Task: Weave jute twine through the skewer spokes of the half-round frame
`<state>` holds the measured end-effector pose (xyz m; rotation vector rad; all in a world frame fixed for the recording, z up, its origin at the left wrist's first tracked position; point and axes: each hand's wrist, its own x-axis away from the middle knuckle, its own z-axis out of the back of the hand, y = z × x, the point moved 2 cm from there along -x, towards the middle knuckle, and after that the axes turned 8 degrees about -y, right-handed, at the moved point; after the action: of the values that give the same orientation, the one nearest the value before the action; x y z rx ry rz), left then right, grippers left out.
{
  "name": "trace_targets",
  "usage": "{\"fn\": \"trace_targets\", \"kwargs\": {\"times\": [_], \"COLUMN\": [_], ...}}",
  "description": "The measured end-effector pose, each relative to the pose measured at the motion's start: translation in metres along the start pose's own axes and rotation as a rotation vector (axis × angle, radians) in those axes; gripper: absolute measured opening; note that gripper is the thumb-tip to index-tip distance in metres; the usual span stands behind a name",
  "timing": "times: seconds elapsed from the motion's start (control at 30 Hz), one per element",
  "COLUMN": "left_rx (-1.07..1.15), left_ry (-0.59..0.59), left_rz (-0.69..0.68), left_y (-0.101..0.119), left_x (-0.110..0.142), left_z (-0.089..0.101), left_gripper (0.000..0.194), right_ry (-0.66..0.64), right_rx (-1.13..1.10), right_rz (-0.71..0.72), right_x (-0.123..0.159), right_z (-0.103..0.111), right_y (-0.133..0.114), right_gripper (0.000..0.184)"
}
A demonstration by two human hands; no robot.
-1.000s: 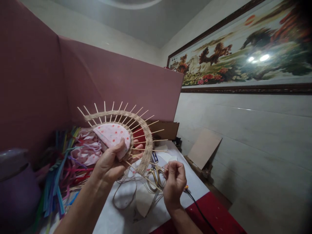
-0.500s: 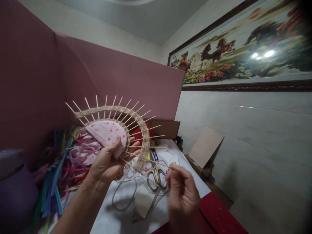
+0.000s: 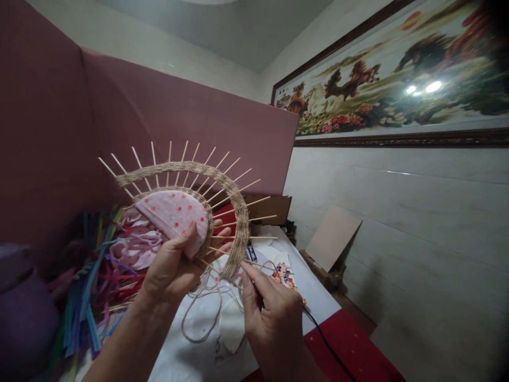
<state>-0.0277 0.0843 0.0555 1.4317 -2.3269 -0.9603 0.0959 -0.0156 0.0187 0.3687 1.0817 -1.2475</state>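
My left hand [image 3: 178, 260] grips a half-round woven piece by its centre, thumb in front and fingers spread behind. That centre is a pink dotted cloth half-disc [image 3: 175, 212] edged with twine. Thin wooden sticks [image 3: 222, 197] fan out from it, crossed by a woven twine band [image 3: 239, 212]. My right hand [image 3: 270, 307] pinches twine [image 3: 274, 268] at the band's lower end, close to the lowest sticks; the fingertips partly hide it. More loose twine [image 3: 199, 339] loops down onto the white tabletop.
Coloured strips [image 3: 81, 302] and crumpled pink cloth [image 3: 139, 244] are heaped at the left, beside a purple container [image 3: 27, 313]. A pale cut piece [image 3: 231, 326] lies on the white table [image 3: 186, 366]. A black cable [image 3: 328, 347] crosses a red cloth [image 3: 353, 345]. Pink panels stand behind.
My right hand moved away to the right and down, then came back to the lower end of the woven band. It now covers the scissors. The woven piece rose slightly in view.
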Motion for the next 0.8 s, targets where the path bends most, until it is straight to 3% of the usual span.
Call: {"fn": "trace_targets", "kwargs": {"times": [0.37, 0.8], "left_rx": [0.06, 0.032], "left_ry": [0.0, -0.006], "left_rz": [-0.035, -0.045], "left_y": [-0.0008, -0.0005], "left_x": [0.0009, -0.0009], "left_z": [-0.0026, 0.0007], "left_gripper": [0.035, 0.027], "right_ry": [-0.033, -0.01], "right_rx": [-0.015, -0.028], "right_rz": [-0.075, -0.03], "right_x": [-0.0001, 0.0023], "right_z": [0.0013, 0.0052], "right_y": [-0.0002, 0.0028], "right_gripper": [0.028, 0.021]}}
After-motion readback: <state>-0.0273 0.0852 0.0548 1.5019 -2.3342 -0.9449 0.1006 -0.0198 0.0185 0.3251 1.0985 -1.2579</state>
